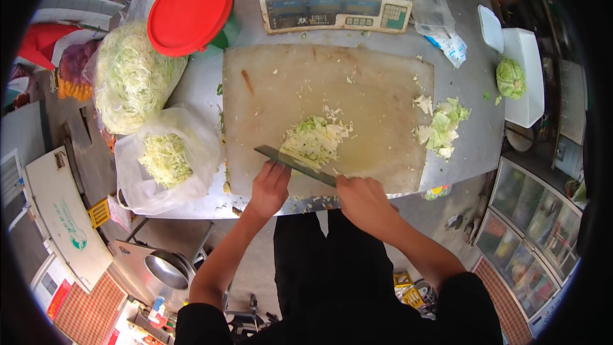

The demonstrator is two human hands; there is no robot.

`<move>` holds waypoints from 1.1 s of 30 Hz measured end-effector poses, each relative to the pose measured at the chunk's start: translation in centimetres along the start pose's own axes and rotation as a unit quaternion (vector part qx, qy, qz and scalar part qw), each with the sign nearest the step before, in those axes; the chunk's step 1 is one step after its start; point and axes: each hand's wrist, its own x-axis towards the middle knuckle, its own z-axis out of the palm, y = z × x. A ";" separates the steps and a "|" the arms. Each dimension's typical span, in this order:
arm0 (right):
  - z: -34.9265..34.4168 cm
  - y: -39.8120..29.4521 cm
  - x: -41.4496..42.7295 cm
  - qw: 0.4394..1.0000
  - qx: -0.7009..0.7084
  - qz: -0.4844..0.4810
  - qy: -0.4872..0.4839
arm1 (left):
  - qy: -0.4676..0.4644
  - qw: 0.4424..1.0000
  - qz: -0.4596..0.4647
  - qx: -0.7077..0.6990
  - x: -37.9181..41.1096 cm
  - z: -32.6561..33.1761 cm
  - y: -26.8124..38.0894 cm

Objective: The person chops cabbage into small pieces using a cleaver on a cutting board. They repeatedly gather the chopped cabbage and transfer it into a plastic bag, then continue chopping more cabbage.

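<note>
My right hand (366,203) is closed around the handle of a knife (301,166), whose dark blade points up and to the left. My left hand (270,189) is at the blade's far end, its bent fingers touching the blade near the tip; whether they grip it is hidden. Just beyond the blade is a pile of shredded cabbage (313,139), on a worn, pale cutting board (383,76). Small shreds are scattered around the pile. Part of the near board edge is behind my hands.
Left of the board are an open plastic bag (201,153) and a fuller bag of shredded cabbage (129,76). A red-lidded bucket (191,12) and a weighing scale (330,9) stand behind. Loose cabbage leaves (443,127) and a whole cabbage (510,78) in a white foam box (531,86) are right.
</note>
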 end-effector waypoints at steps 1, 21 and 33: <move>0.6 0.2 0.6 1.000 0.003 -0.005 0.012 | 0.011 1.000 0.006 -0.002 0.4 -0.1 0.2; -0.7 -0.6 -0.3 0.999 -0.017 0.008 -0.028 | 0.042 0.999 0.003 -0.012 -0.7 0.2 -0.3; 0.8 -0.4 0.8 0.999 -0.030 -0.011 -0.012 | 0.059 0.997 -0.019 -0.039 -0.7 0.3 0.3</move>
